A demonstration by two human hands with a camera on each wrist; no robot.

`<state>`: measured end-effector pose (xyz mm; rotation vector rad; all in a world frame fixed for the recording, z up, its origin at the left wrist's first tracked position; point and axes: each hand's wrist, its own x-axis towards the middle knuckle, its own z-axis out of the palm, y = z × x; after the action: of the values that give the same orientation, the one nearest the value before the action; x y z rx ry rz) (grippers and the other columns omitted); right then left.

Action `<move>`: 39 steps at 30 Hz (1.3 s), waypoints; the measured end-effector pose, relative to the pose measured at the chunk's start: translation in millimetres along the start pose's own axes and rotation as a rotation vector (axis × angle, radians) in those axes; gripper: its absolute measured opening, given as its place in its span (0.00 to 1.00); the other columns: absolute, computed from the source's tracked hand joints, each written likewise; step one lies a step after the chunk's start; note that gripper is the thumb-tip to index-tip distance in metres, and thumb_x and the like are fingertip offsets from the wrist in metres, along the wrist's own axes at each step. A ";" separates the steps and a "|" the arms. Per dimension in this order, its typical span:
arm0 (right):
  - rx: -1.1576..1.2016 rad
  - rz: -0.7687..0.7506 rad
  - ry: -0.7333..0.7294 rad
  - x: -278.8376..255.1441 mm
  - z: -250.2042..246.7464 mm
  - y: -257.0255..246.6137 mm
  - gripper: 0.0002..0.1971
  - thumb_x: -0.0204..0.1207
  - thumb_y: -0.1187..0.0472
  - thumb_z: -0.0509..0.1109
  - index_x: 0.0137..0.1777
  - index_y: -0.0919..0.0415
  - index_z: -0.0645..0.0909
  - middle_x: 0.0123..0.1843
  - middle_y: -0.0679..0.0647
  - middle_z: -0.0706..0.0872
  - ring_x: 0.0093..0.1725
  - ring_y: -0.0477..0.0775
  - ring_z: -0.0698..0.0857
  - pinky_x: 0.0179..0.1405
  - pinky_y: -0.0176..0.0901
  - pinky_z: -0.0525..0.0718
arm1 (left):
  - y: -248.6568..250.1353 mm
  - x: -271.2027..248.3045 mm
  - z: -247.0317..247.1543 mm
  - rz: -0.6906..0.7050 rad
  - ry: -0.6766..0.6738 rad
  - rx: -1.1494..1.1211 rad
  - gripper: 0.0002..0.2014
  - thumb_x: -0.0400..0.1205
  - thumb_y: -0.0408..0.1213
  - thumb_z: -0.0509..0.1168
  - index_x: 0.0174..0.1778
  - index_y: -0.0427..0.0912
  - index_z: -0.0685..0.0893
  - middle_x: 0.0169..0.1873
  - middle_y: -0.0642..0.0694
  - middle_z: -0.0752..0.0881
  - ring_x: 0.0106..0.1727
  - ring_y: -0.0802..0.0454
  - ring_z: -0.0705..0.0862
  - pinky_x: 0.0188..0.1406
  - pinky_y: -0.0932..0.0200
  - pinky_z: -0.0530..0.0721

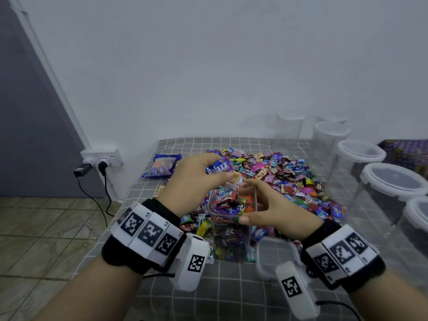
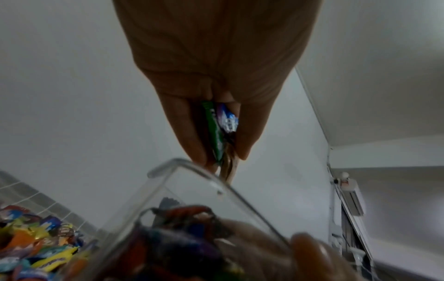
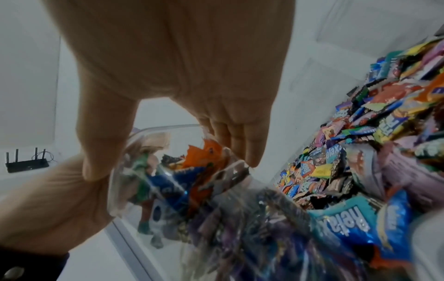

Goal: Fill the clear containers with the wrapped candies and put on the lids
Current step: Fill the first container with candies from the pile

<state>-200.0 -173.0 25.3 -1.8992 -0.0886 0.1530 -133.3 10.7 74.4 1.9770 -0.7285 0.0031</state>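
A tall clear container [image 1: 231,228] stands at the table's near middle, packed with wrapped candies to the rim. My left hand [image 1: 223,173] hovers just above its opening, pinching a few wrapped candies [image 1: 217,167], a blue one on top. The left wrist view shows green and blue wrappers [image 2: 222,125] held between fingers and thumb over the container's rim [image 2: 192,169]. My right hand [image 1: 246,200] grips the container's top, with thumb [image 3: 96,152] on the near side and fingers [image 3: 235,144] on the far side. A clear lid [image 1: 275,258] lies flat to the container's right.
A big pile of loose candies [image 1: 289,177] covers the checked tablecloth [image 1: 231,297] behind the container. Several lidded clear containers [image 1: 393,179] line the right edge. A blue candy bag [image 1: 162,165] lies at the far left. Plugs and cables [image 1: 102,163] sit by the wall.
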 end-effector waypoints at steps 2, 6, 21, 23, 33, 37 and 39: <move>0.024 -0.001 0.001 -1.0 0.1 -0.7 0.40 0.55 0.49 0.80 0.68 0.42 0.66 0.67 0.42 0.76 0.70 0.38 0.74 0.65 0.40 0.79 | 2.5 -0.2 5.0 -0.003 -0.061 0.083 0.24 0.70 0.53 0.68 0.56 0.42 0.87 0.49 0.48 0.90 0.53 0.50 0.86 0.58 0.45 0.83; 0.069 -0.032 0.003 -2.5 0.6 -0.2 0.40 0.58 0.55 0.82 0.69 0.49 0.66 0.63 0.44 0.79 0.61 0.33 0.80 0.57 0.33 0.81 | 7.3 -1.6 12.4 0.020 -0.147 0.134 0.08 0.76 0.46 0.72 0.48 0.50 0.87 0.41 0.51 0.89 0.44 0.56 0.86 0.49 0.52 0.84; 0.014 -0.022 0.014 -2.0 -0.2 1.4 0.45 0.56 0.50 0.81 0.74 0.49 0.63 0.64 0.46 0.80 0.60 0.39 0.82 0.57 0.35 0.80 | 16.0 -2.2 19.8 0.116 -0.236 0.536 0.09 0.81 0.40 0.65 0.53 0.49 0.89 0.46 0.53 0.89 0.43 0.61 0.82 0.47 0.65 0.76; -0.008 -0.021 0.012 -0.3 -1.9 4.0 0.49 0.53 0.44 0.81 0.75 0.49 0.63 0.66 0.47 0.80 0.61 0.43 0.83 0.63 0.45 0.80 | 15.6 -2.5 21.5 0.104 -0.254 0.481 0.09 0.81 0.39 0.65 0.53 0.49 0.89 0.45 0.53 0.88 0.44 0.61 0.82 0.47 0.65 0.76; -0.046 -0.057 0.282 -2.6 -12.5 -9.3 0.23 0.76 0.39 0.63 0.68 0.49 0.71 0.62 0.39 0.77 0.66 0.42 0.75 0.67 0.41 0.73 | -8.5 -3.4 2.0 0.034 0.109 0.069 0.08 0.80 0.39 0.67 0.39 0.57 0.86 0.29 0.64 0.85 0.32 0.67 0.80 0.38 0.64 0.78; -0.336 -0.015 0.410 7.8 -26.2 -2.4 0.16 0.83 0.52 0.59 0.68 0.55 0.72 0.62 0.48 0.77 0.65 0.50 0.75 0.62 0.42 0.72 | -23.1 -5.9 -8.4 -0.050 0.128 0.104 0.05 0.81 0.40 0.66 0.43 0.52 0.88 0.37 0.60 0.86 0.41 0.62 0.83 0.44 0.60 0.81; -0.664 0.066 0.321 15.0 -32.4 4.9 0.23 0.82 0.52 0.62 0.74 0.59 0.68 0.71 0.54 0.72 0.70 0.53 0.71 0.66 0.44 0.69 | -33.9 -6.4 -12.9 -0.108 0.087 0.229 0.04 0.82 0.42 0.65 0.45 0.54 0.86 0.40 0.59 0.85 0.43 0.61 0.83 0.44 0.62 0.78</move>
<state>-180.4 -202.9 30.2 -2.5640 0.1620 -0.1615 -118.1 35.5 51.8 2.2178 -0.5848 0.1117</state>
